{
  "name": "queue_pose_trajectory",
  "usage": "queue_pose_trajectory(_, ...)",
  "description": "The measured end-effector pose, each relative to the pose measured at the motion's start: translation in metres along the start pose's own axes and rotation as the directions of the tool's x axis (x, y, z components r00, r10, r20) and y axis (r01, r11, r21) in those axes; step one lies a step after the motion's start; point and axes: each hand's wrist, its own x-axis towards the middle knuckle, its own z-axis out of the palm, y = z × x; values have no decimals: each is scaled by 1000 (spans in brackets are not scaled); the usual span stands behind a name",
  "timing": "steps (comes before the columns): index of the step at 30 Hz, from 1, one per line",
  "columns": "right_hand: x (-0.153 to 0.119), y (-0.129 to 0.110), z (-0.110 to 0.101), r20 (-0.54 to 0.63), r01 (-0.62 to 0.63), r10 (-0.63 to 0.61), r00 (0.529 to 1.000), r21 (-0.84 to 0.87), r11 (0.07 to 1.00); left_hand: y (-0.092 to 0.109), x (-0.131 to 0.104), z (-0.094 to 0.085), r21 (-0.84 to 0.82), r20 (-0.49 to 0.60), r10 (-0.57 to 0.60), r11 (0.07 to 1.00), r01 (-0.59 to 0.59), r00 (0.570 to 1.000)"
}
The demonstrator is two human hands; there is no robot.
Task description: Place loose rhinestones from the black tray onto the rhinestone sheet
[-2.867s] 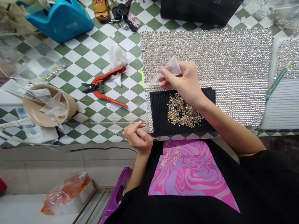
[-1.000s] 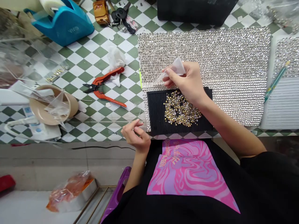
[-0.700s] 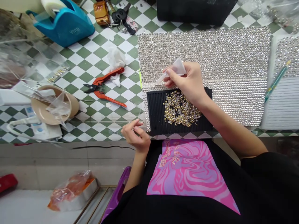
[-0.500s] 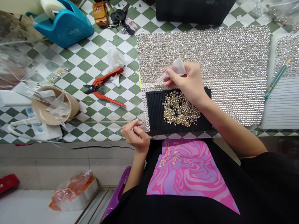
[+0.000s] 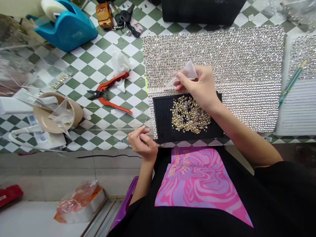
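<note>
My right hand pinches a small white piping cone, a translucent folded bag. Its narrow tip points down and left over a sheet of silvery rhinestones set in rows. Below that hand, a ridged black tray carries a loose heap of gold and clear rhinestones. My left hand rests at the table's front edge, left of the tray, its fingers curled with nothing visible in them.
Orange-handled cutters lie left of the sheet beside crumpled tissue. A blue tape dispenser, keys and a beige cup of plastic scraps stand further left. A green pen lies at the right.
The table and its things have shifted very slightly left in view. Both hands hold nearly the same pose, the cone still in my right hand.
</note>
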Motion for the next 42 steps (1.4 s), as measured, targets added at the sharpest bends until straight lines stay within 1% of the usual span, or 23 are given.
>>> queue_pose_trajectory(16,0,5,-5,-5,17,-17,1000,15,1000,3,2,0,-22,-8,13,1000,-13,1000)
queue_pose_trajectory(21,-1,4,-6,-9,12,-12,1000,10,1000,3,2,0,8,3,-11,1000,11,1000)
queue_pose_trajectory(26,-3,3,-8,-18,13,-13,1000,3,1000,2,1,0,1,-1,-1,1000,1,1000)
queue_pose_trajectory(33,-4,2,-10,-28,-8,7,1000,-7,1000,2,2,0,19,10,-24,1000,24,1000)
queue_pose_trajectory(39,-5,3,-12,-43,6,-7,999,-8,1000,2,2,0,31,16,-44,999,44,999)
queue_pose_trajectory(42,-6,3,-14,-38,10,-11,999,-13,1000,3,2,0,21,7,-34,999,34,999)
